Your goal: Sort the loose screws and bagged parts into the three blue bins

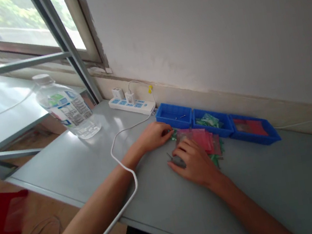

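My left hand rests low over the table with thumb and fingers brought together at the edge of a small green packet. To its right, my right hand is bent over the near side of a pile of pink plastic bags. Its thumb is apart from its fingers, and the dim space under the palm is partly hidden. By its thumb and fingertips lies a thin metal piece, too small to name for sure. More green packets stick out from under the pink bags.
Three blue bins line the wall: one with a few small metal pieces, one with green packets, one with pink bags. A white power strip, a large clear bottle and a white cable crossing my left forearm are at left.
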Tool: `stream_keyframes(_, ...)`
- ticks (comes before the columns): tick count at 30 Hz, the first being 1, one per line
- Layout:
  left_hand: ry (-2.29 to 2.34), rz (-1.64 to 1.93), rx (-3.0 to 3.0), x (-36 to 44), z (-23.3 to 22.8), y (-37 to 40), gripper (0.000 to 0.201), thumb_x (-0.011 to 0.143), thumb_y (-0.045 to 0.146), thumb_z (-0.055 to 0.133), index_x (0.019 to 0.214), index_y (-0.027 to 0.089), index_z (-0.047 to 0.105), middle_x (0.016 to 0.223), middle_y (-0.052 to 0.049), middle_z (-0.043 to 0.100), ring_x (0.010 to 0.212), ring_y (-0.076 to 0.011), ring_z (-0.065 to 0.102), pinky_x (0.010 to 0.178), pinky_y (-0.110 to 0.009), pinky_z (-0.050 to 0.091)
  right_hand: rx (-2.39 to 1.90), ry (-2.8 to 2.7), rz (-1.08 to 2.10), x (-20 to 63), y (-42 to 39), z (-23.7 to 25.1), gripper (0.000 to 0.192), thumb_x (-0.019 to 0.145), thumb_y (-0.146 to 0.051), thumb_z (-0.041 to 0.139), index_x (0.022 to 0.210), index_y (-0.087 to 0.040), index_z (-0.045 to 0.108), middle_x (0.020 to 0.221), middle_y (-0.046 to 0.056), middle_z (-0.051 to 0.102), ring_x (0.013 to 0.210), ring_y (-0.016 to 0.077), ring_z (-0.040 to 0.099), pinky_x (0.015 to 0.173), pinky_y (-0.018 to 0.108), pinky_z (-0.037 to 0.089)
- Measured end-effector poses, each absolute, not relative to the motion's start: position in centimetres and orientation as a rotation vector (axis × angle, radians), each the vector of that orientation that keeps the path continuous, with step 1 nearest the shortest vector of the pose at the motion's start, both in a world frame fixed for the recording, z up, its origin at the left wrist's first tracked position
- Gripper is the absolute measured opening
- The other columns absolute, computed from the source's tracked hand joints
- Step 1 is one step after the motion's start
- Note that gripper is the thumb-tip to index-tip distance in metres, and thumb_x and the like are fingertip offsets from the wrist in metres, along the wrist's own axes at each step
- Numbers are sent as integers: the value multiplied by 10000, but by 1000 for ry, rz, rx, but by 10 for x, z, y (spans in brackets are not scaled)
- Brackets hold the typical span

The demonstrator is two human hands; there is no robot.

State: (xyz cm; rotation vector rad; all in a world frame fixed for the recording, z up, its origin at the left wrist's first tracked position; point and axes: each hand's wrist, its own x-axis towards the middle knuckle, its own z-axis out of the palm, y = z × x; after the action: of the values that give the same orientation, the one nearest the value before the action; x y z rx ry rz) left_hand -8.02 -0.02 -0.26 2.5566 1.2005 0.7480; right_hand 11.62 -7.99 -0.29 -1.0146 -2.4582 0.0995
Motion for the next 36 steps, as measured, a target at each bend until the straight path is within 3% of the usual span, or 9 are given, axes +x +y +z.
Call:
stream_keyframes(9,1239,771,2619,-80,11,-5,230,967,249,550,856,170,735,757,-41,693,664,-145,587,651,-254,399,-1106,-2436,-79,104,-78,-16,103,965,-152,616,901,-165,694,903,97,692,907,289,587,789,424,499)
stream_keyframes(14,1155,964,2433,-67,10,-11,297,990,286,537,785,151,704,665,-2,637,599,-107,522,619,-228,388,-1092,-2036,141,120,-75,-4,137,1008,-194,549,942,-192,669,888,62,721,841,230,648,779,365,521)
stream_keyframes(20,967,1063,2032,-41,16,-25,421,1037,410,470,872,125,734,708,-13,686,642,-113,591,622,-207,462,-1170,-1621,436,159,-67,-1,142,932,-333,676,928,-209,744,917,45,781,846,213,714,809,339,543)
stream_keyframes(26,901,1121,2171,-32,13,-33,252,936,319,658,1082,147,770,936,-68,790,786,-155,701,748,-242,535,-1135,-1501,650,171,-57,-9,198,891,-376,702,913,-193,773,900,57,791,827,219,723,802,343,564)
stream_keyframes(31,891,1177,2364,-31,7,-33,196,945,274,655,1059,165,773,978,-76,786,847,-163,722,782,-252,538,-1100,-1645,625,171,-55,-11,195,929,-363,653,932,-211,777,961,66,788,905,235,719,880,383,544)
stream_keyframes(36,853,1098,2454,-35,6,-31,203,950,290,665,1096,187,762,1014,-73,782,892,-169,731,816,-251,547,-1096,-1653,583,171,-55,-14,181,935,-351,647,943,-217,768,955,61,788,898,233,722,858,370,547)
